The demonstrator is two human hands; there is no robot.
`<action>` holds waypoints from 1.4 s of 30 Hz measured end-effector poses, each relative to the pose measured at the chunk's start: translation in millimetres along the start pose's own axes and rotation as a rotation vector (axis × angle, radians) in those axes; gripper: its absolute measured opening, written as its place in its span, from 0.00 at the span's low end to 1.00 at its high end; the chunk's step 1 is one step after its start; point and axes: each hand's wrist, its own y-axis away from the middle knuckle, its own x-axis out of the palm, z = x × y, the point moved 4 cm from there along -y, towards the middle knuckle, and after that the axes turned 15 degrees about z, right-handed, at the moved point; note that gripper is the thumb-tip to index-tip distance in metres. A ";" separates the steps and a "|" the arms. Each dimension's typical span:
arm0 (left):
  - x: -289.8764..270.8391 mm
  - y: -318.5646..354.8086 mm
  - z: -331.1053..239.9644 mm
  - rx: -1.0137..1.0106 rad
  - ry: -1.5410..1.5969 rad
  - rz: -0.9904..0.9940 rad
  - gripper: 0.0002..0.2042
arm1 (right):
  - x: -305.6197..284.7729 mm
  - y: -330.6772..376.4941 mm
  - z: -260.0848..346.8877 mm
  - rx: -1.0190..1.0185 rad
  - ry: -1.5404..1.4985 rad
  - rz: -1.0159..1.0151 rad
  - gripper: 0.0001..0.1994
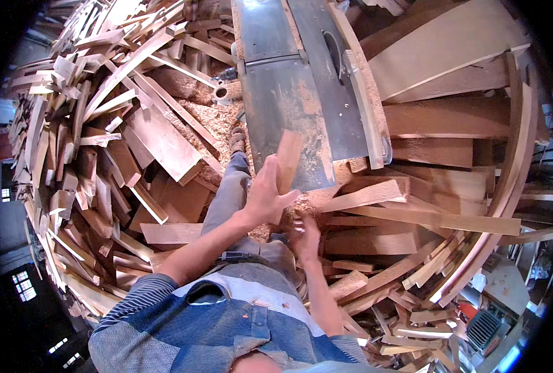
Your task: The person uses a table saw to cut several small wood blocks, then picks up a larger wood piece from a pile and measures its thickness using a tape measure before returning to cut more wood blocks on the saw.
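Observation:
My left hand (265, 198) is closed around a short wooden board (289, 156). The board tilts upward over the near end of a long grey metal machine table (283, 102), which is dusted with sawdust. Below and to the right of it, my right hand (306, 237) has its fingers curled in near the board's lower end. Whether those fingers touch the board or grip anything is not plain, as they are partly hidden and blurred. Wood shavings (301, 202) show just beyond the right hand.
A large heap of loose wood offcuts (111, 143) fills the left side. Wide boards (450, 117) are stacked at the right, with a wooden strip (438, 219) jutting across below them. A wooden fence (362, 105) runs along the machine's right side. Shavings (217, 118) cover the floor left of the machine.

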 end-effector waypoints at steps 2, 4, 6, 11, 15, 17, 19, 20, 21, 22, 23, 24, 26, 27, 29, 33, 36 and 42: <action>0.4 3.3 -3.3 0.014 0.000 -0.038 0.35 | 26.6 14.5 20.7 -0.185 0.514 0.020 0.34; 10.9 2.7 -13.0 0.128 0.004 -0.150 0.35 | 41.9 17.6 36.9 -0.338 0.528 -0.019 0.37; 36.2 -2.9 -9.3 0.181 -0.040 -0.254 0.34 | 42.8 13.4 37.1 -0.398 0.559 -0.127 0.37; 71.7 -2.2 -12.2 0.117 0.077 0.014 0.31 | 17.6 19.0 37.7 -0.369 0.101 -0.330 0.33; 73.5 24.2 9.8 0.202 -0.179 0.048 0.35 | -21.4 26.4 5.0 -0.098 -0.160 -0.372 0.34; 65.5 33.6 30.2 0.152 -0.163 0.122 0.35 | -29.8 27.0 -2.3 -0.111 -0.426 -0.330 0.31; 57.6 38.8 54.8 0.114 -0.127 0.182 0.37 | -38.7 23.1 -9.5 -0.072 -0.550 -0.275 0.28; 55.3 43.3 64.7 0.081 -0.142 0.178 0.37 | -43.9 22.3 -15.1 -0.054 -0.617 -0.255 0.27; 54.1 50.0 73.1 0.049 -0.160 0.175 0.38 | -49.4 18.8 -23.2 -0.058 -0.641 -0.234 0.23; 52.9 51.3 77.8 0.028 -0.179 0.184 0.38 | -54.2 17.6 -24.3 -0.078 -0.674 -0.194 0.21; 44.9 52.3 72.7 -0.032 -0.130 0.235 0.38 | -56.4 15.1 -22.7 -0.102 -0.710 -0.161 0.19; 41.5 54.4 78.4 -0.005 -0.190 0.167 0.38 | -57.4 11.5 -21.7 -0.130 -0.747 -0.130 0.18; 48.9 60.3 101.1 0.090 -0.291 0.075 0.37 | -57.6 -0.3 -29.2 -0.114 -0.811 -0.085 0.15; 50.5 56.8 115.4 0.095 -0.271 0.103 0.36 | -54.9 -11.0 -30.7 -0.080 -0.835 -0.076 0.15; 40.1 49.4 96.3 0.018 -0.292 0.259 0.35 | -48.1 -32.3 -28.8 -0.069 -0.812 0.001 0.15; 47.1 45.9 63.0 0.083 -0.421 0.253 0.35 | -30.3 -54.6 -26.8 0.141 -0.594 0.115 0.14; 62.6 44.8 68.1 0.204 -0.572 0.195 0.34 | -31.8 -37.5 -24.4 0.223 -0.368 0.058 0.14; 73.7 29.1 60.7 0.247 -0.748 0.251 0.37 | -93.3 46.6 -50.2 0.101 -0.454 -0.413 0.12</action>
